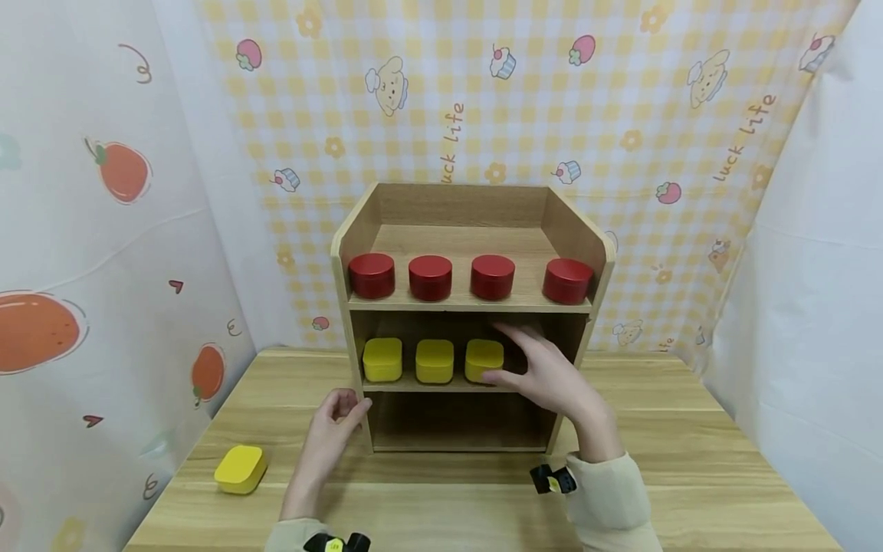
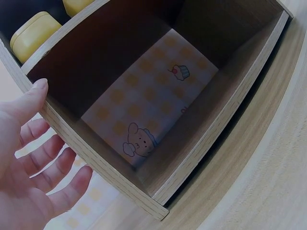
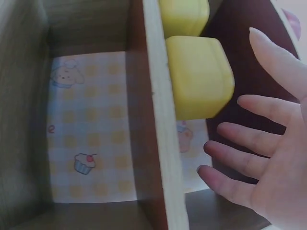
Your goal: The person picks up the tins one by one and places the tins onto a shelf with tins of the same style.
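Note:
My right hand (image 1: 552, 376) reaches in at the right end of the wooden shelf's middle level, its fingers spread. In the head view its thumb overlaps the right-hand yellow box (image 1: 484, 360); in the right wrist view its fingers are extended beside a yellow box (image 3: 199, 76), with nothing between them. Two more rounded square yellow boxes, a left one (image 1: 382, 359) and a middle one (image 1: 434, 361), stand on the same level. At the left side panel (image 2: 103, 167) of the shelf is my left hand (image 1: 333, 428), thumb tip at the front edge, fingers loosely bent along the outer side.
Several round red tins (image 1: 431, 277) line the top level's front edge. Another yellow box (image 1: 241, 469) lies on the wooden table (image 1: 469, 506) at left. The bottom level (image 1: 458, 422) lies beneath the yellow boxes. Behind the shelf hangs a checked cloth (image 1: 441, 100).

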Demonstrator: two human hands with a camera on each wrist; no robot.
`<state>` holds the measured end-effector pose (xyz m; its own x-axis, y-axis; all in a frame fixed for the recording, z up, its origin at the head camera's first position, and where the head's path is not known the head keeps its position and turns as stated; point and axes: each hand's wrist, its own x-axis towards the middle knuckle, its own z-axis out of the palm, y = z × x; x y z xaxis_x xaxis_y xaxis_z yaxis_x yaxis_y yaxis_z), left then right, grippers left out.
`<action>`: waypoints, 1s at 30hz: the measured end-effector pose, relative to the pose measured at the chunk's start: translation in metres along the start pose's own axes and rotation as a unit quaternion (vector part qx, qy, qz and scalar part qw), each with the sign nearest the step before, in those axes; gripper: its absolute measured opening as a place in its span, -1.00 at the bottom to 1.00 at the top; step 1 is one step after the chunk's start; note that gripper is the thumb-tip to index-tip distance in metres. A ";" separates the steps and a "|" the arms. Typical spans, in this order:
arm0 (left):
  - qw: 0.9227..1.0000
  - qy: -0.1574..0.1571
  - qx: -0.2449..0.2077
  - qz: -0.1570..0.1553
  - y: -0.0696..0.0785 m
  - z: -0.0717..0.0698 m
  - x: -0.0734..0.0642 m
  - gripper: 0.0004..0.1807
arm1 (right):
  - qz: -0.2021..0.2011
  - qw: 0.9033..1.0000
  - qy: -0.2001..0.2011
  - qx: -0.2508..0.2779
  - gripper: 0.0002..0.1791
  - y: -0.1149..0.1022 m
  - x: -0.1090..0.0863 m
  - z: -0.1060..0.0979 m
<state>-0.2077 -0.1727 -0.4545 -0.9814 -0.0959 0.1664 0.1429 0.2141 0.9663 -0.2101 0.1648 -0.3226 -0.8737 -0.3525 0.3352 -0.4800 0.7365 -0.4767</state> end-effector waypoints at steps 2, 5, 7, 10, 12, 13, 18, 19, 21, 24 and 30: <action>1.000 0.001 0.002 0.000 0.000 0.000 0.000 -0.62 | -0.003 1.000 0.011 -0.002 -0.17 -0.001 -0.005 -0.002; 1.000 0.001 0.004 -0.001 0.000 0.000 0.000 -0.62 | -0.010 1.000 0.029 0.004 -0.25 -0.001 -0.013 -0.005; 1.000 0.001 0.004 -0.002 0.001 -0.001 0.000 -0.61 | -0.020 0.999 0.044 0.013 -0.30 0.000 -0.019 -0.006; 1.000 -0.001 0.004 -0.004 0.001 -0.001 -0.001 -0.61 | -0.041 0.996 0.073 0.033 -0.37 0.003 -0.027 -0.006; 1.000 -0.004 0.005 -0.008 0.002 -0.001 -0.001 -0.62 | -0.050 0.993 0.095 0.042 -0.43 0.004 -0.033 -0.007; 1.000 -0.005 0.007 -0.010 0.002 -0.001 0.000 -0.63 | -0.054 0.992 0.108 0.046 -0.46 0.005 -0.035 -0.007; 1.000 -0.009 0.010 -0.024 0.001 -0.001 0.002 -0.68 | -0.062 0.980 0.181 0.060 -0.59 0.009 -0.048 -0.005; 1.000 -0.009 0.009 -0.025 0.001 -0.001 0.002 -0.69 | -0.062 0.976 0.197 0.066 -0.61 0.010 -0.049 -0.004; 1.000 -0.009 0.008 -0.027 0.000 -0.001 0.003 -0.69 | -0.061 0.968 0.227 0.083 -0.64 0.013 -0.053 -0.001; 1.000 -0.004 0.011 -0.025 0.001 -0.002 0.001 -0.64 | -0.066 0.955 0.271 0.105 -0.67 0.016 -0.056 0.004; 1.000 0.000 0.010 -0.009 0.001 -0.002 0.000 -0.57 | -0.068 0.929 0.344 0.121 -0.75 0.010 -0.064 0.014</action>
<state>-0.2071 -0.1740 -0.4529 -0.9838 -0.0991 0.1496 0.1235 0.2310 0.9651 -0.1596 0.1866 -0.3602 -0.5870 0.0813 0.8055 -0.6577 0.5323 -0.5330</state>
